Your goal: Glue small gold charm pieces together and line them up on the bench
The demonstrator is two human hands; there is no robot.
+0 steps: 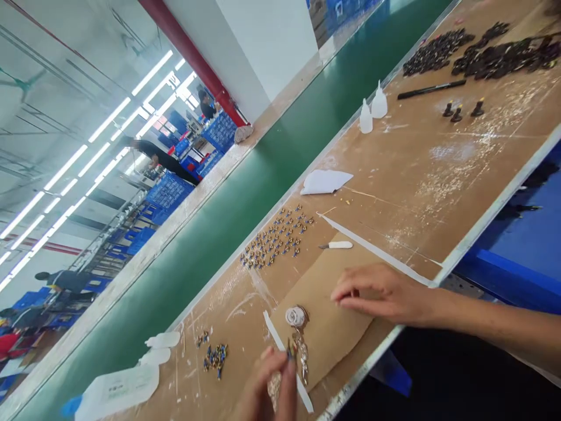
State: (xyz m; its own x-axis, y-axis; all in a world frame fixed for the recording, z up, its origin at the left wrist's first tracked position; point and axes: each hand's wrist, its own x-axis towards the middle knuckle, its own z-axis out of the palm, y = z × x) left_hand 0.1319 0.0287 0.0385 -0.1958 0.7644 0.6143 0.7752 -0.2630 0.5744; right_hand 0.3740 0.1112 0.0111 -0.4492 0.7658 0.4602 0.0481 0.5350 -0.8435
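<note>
My left hand (pixel 272 386) is at the bottom centre, its thumb and fingertips pinching a small dark and yellowish part (pixel 291 349). Just beyond it sits a small round whitish container (pixel 295 316) on a brown paper sheet (pixel 335 327), with shiny residue beside it. My right hand (pixel 372 292) hovers over the sheet, fingers curled with thumb and index tips close together; whether anything tiny is between them cannot be made out. A white-handled knife (pixel 340 245) lies at the sheet's far edge. Many small blue and gold parts (pixel 276 240) stand in rows, and a small pile (pixel 215 359) lies left.
A large white bottle with a blue cap (pixel 120 393) lies at lower left near smaller bottles. White paper (pixel 326 181), two upright squeeze bottles (pixel 379 102), a black pen (pixel 432 89) and dark piles (pixel 504 58) are farther right. A green conveyor (pixel 245 193) runs behind; people work beyond.
</note>
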